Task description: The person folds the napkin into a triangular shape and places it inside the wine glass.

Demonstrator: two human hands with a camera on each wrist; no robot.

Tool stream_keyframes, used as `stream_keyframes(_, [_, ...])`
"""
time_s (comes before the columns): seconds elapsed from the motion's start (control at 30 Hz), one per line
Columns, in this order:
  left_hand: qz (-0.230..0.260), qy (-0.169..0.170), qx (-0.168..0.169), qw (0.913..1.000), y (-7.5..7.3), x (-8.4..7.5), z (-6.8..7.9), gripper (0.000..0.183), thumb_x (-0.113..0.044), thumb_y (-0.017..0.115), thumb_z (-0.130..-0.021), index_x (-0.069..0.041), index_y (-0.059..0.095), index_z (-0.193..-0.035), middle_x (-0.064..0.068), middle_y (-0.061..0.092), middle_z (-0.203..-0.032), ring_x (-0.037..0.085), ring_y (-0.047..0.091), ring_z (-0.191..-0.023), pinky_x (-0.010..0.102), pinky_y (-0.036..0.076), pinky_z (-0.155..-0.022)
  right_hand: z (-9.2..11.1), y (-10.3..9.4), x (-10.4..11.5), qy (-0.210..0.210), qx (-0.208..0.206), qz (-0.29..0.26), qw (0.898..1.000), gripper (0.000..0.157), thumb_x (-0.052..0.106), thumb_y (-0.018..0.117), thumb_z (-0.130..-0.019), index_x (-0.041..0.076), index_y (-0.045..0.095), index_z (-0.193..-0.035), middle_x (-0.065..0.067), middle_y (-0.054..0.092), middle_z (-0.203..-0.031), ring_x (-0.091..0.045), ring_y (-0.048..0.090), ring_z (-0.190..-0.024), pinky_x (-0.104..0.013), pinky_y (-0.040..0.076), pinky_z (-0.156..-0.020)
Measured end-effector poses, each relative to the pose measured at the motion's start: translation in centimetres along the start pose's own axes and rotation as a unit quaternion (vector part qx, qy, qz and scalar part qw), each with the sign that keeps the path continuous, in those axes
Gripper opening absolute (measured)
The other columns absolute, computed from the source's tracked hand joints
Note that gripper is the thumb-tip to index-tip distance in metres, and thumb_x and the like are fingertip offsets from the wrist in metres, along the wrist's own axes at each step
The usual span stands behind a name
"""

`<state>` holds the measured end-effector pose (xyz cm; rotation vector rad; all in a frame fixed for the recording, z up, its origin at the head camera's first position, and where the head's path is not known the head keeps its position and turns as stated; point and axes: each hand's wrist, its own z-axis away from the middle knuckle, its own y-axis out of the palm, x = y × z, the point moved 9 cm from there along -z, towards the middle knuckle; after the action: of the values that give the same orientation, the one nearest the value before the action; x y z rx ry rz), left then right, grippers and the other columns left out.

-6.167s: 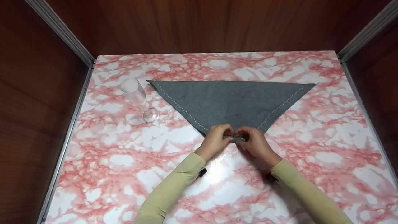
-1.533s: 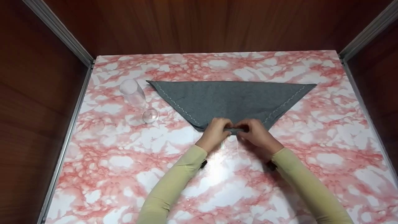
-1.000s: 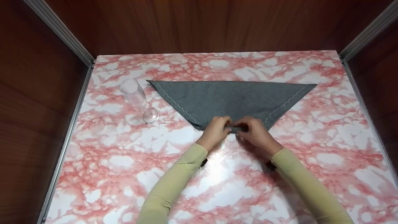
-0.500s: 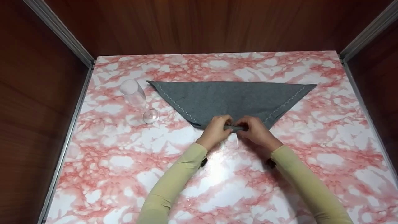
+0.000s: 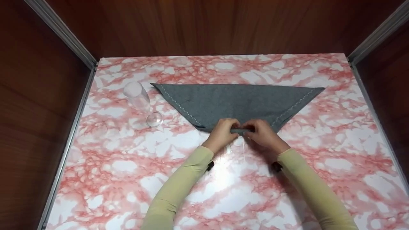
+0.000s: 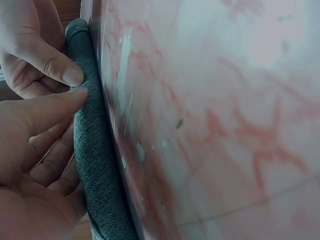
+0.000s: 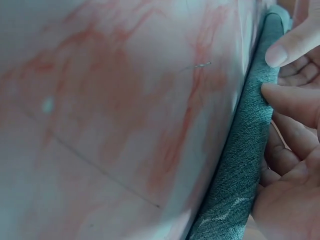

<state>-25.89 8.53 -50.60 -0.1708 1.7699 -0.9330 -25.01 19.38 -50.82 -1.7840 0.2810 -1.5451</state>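
A grey cloth napkin (image 5: 236, 102) lies as a wide triangle, its long edge at the back and white stitching down both slanting sides. Its near corner is rolled into a narrow tube. My left hand (image 5: 222, 134) and right hand (image 5: 263, 135) grip that roll side by side, fingertips nearly meeting. In the left wrist view, thumbs press the near face of the rolled edge (image 6: 100, 160) while the fingers curl behind it. The right wrist view shows the roll (image 7: 240, 145) running past the right hand (image 7: 295, 195), with a bit of stitching at its lower end.
Left of the napkin a clear stemmed glass (image 5: 139, 97) stands on its round foot (image 5: 155, 119). The table (image 5: 127, 185) has a red and white marbled top. Dark wood panels (image 5: 204, 28) enclose it at the back and both sides.
Over several seconds both hands have moved away from the body, rolling the near corner further up the napkin. In the last second they shift only slightly. The glass stays put.
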Motion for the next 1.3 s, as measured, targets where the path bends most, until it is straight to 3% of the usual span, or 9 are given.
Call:
stream_keyframes(0.2, [0.028,-0.006,0.007,0.9996,0.1,0.5,-0.3,0.02,-0.002,0.077,-0.079,-0.006,0.072,-0.097,0.003,0.069,-0.095,0.013,0.062,-0.088,0.02,0.047,-0.077,-0.1,0.2,-0.3,0.02,0.014,-0.027,0.999,0.019,-0.001,0.065,-0.089,0.003,0.071,-0.107,-0.01,0.068,-0.101,-0.022,0.063,-0.089,-0.038,0.05,-0.076])
stream_keyframes(0.37, [0.059,-0.02,0.008,0.998,-0.1,1.2,-0.6,0.019,-0.004,0.08,-0.077,-0.006,0.072,-0.094,0.001,0.069,-0.09,0.011,0.062,-0.083,0.019,0.047,-0.074,0.0,0.1,-0.5,0.017,-0.001,-0.057,0.998,0.02,0.0,0.067,-0.088,0.005,0.071,-0.107,-0.009,0.067,-0.102,-0.021,0.061,-0.086,-0.034,0.049,-0.073])
stream_keyframes(0.67, [0.113,-0.03,0.01,0.9931,-0.2,1.9,-0.8,0.021,-0.003,0.082,-0.073,-0.005,0.072,-0.092,0.002,0.07,-0.087,0.009,0.063,-0.081,0.022,0.05,-0.075,0.7,-0.6,1.2,-0.017,-0.012,-0.155,0.988,0.028,-0.011,0.065,-0.085,-0.006,0.064,-0.112,-0.024,0.062,-0.111,-0.04,0.058,-0.106,-0.051,0.047,-0.088])
stream_keyframes(0.87, [0.125,-0.029,0.008,0.9917,-0.3,2.3,-1.1,0.022,-0.005,0.084,-0.072,-0.005,0.073,-0.091,0.0,0.07,-0.086,0.007,0.064,-0.079,0.02,0.05,-0.074,1.0,-1.1,3.2,0.001,-0.015,-0.125,0.992,0.028,-0.015,0.066,-0.08,-0.012,0.064,-0.108,-0.028,0.062,-0.106,-0.042,0.058,-0.1,-0.054,0.046,-0.085])
stream_keyframes(1.17, [0.143,-0.03,0.02,0.989,-0.3,2.4,-1.2,0.023,-0.005,0.083,-0.074,-0.004,0.072,-0.094,0.002,0.069,-0.089,0.011,0.064,-0.082,0.021,0.05,-0.075,0.6,-1.4,2.6,0.022,-0.019,-0.113,0.993,0.021,-0.01,0.066,-0.084,-0.011,0.065,-0.104,-0.026,0.064,-0.102,-0.039,0.06,-0.094,-0.037,0.048,-0.076])
stream_keyframes(1.3, [0.129,-0.014,0.023,0.9913,-0.4,2.2,-1.2,0.027,-0.001,0.083,-0.071,-0.005,0.072,-0.095,0.001,0.069,-0.09,0.01,0.063,-0.084,0.021,0.05,-0.077,0.1,-1.4,1.7,0.021,-0.013,-0.111,0.993,0.017,-0.009,0.066,-0.084,-0.01,0.067,-0.101,-0.026,0.065,-0.095,-0.037,0.059,-0.081,-0.025,0.046,-0.062])
